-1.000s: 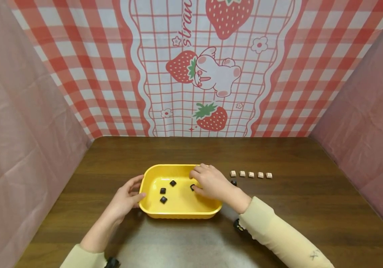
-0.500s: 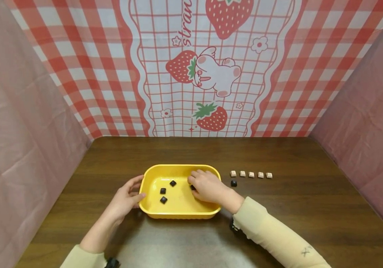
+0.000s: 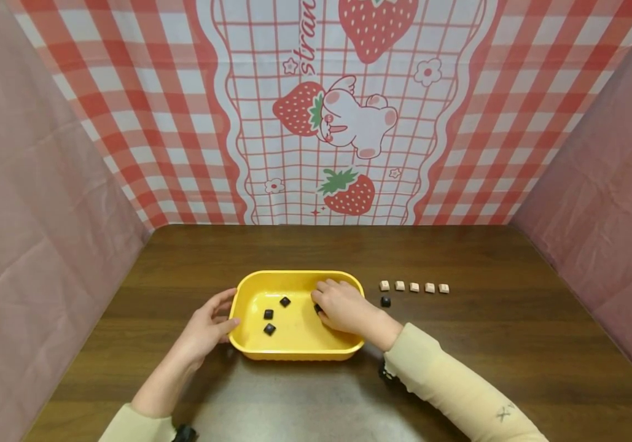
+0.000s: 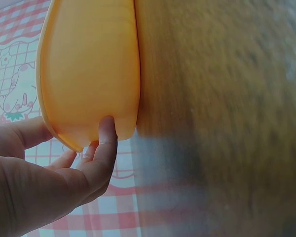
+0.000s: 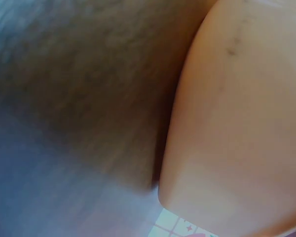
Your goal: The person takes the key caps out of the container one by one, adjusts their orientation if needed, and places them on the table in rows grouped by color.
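Observation:
My left hand (image 3: pixel 203 326) grips the left end of a yellow plastic tray (image 3: pixel 296 355), thumb over the rim; the left wrist view shows its fingers (image 4: pixel 107 136) against the outer wall. Inside the tray, at the right, my right hand (image 3: pixel 344 308) pinches a black keycap (image 3: pixel 318 309), mostly hidden by the fingers. Three loose black keycaps lie on the tray floor at the left: an upper one (image 3: pixel 285 301), a middle one (image 3: pixel 268 314) and a lower one (image 3: pixel 269 329). The right wrist view shows only the tray's outer wall (image 5: pixel 237 123) up close, not the hand.
Right of the tray, several cream keycaps (image 3: pixel 414 287) form a row on the brown wooden table (image 3: pixel 492 344). One black keycap (image 3: pixel 386 301) sits just below the leftmost of them. A checked strawberry cloth (image 3: pixel 183 123) hangs behind, with pink cloth at both sides.
My right hand has shifted slightly left and down, its fingers closing on the black keycap in the tray. The black keycap on the table is now fully uncovered. My left hand stays put.

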{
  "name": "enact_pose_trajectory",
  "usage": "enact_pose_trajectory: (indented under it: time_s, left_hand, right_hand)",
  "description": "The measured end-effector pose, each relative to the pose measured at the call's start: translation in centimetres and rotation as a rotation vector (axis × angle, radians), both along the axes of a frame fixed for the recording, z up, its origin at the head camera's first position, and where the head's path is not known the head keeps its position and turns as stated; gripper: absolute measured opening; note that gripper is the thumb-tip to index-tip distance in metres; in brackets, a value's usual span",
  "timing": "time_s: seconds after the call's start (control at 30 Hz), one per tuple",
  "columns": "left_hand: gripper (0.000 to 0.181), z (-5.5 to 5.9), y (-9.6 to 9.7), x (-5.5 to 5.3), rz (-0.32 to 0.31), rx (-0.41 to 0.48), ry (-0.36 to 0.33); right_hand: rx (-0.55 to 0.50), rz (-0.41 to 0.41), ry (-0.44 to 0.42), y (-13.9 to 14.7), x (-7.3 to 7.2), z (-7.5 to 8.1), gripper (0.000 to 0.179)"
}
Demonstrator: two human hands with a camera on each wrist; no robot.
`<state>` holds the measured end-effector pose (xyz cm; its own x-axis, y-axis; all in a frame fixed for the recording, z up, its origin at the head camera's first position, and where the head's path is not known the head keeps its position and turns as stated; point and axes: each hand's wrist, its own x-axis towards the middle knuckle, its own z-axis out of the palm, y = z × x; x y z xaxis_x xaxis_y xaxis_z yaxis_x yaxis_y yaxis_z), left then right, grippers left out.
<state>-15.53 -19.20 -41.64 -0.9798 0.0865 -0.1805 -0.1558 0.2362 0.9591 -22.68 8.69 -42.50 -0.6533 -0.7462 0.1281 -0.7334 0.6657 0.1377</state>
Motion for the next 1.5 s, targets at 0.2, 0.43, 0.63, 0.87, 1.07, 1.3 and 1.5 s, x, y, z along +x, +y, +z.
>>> enact_pose_trajectory:
  time_s: [0.2,0.43,0.63,0.87,1.07,1.3,1.5]
  left_hand:
    - [0.058,0.0,0.0,0.0,0.003,0.004,-0.003]
    - [0.057,0.1,0.1,0.1,0.011,0.006,-0.008]
    - [0.056,0.1,0.2,0.2,0.013,0.009,-0.004]
    - [0.057,0.0,0.1,0.2,0.017,0.011,-0.001]
    - [0.057,0.0,0.2,0.1,0.016,0.016,0.002]
    - [0.057,0.1,0.2,0.1,0.016,0.016,-0.004]
    - [0.057,0.1,0.2,0.2,0.014,0.009,-0.004]
  right_hand:
    - [-0.018,0.036,0.035,0.2,0.1,0.7,0.013]
    - [-0.041,0.082,0.077,0.8,0.4,1.7,0.013]
    - [-0.052,0.068,0.076,1.8,0.8,2.9,0.012]
    - [-0.074,0.039,0.076,3.4,1.3,4.3,0.016]
    - [-0.093,-0.012,0.076,5.1,1.3,5.1,0.017]
    - [-0.118,-0.04,0.13,7.4,1.2,5.9,0.013]
    - [-0.137,-0.067,0.141,9.1,1.1,6.1,0.017]
